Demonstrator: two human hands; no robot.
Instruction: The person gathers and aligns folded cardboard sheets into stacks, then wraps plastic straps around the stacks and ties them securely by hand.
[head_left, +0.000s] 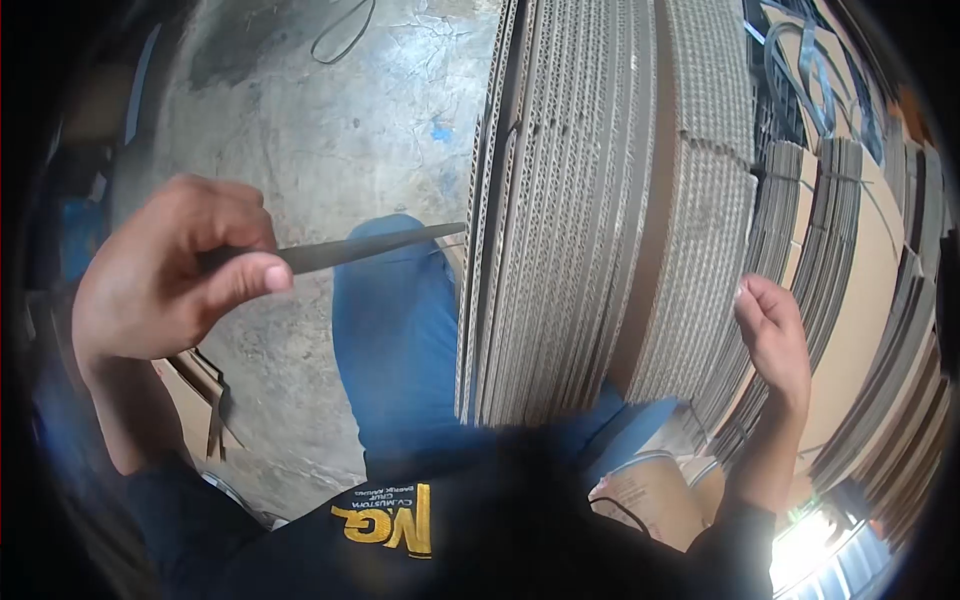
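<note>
A dark, flat strap [345, 252] stretches from the person's left hand [190, 265] across the gap to the near-left side of a thick stack of corrugated cardboard [565, 220], which its pointed-looking far end meets. The left grip is closed on the strap, thumb along it. The stack stands with its fluted edges upward between the person's legs, in two sections with a brown cardboard face showing between them; a dark line crosses the right section. The right hand [770, 335] is just beside the stack's right side, its grip closed with fingers curled in; whether it holds anything cannot be told.

Below the stack is the person's black shirt [480, 540], with gold embroidery [388, 528] that appears upside down and looks like the letters "MG". Smaller pale lettering beside it reads "CV. MUSTOFA GRUP", with another line too blurred to read surely. Blue trousers [390, 320] show on both sides of the stack. A brown carton [640, 495] at lower right carries faint reddish print, illegible here.

Farther out, a blue scrap [441, 132] and a dark loop [343, 32] lie on the concrete floor [290, 150]. Tied cardboard bundles [835, 225] stand at right, blue straps [812, 75] above them.
</note>
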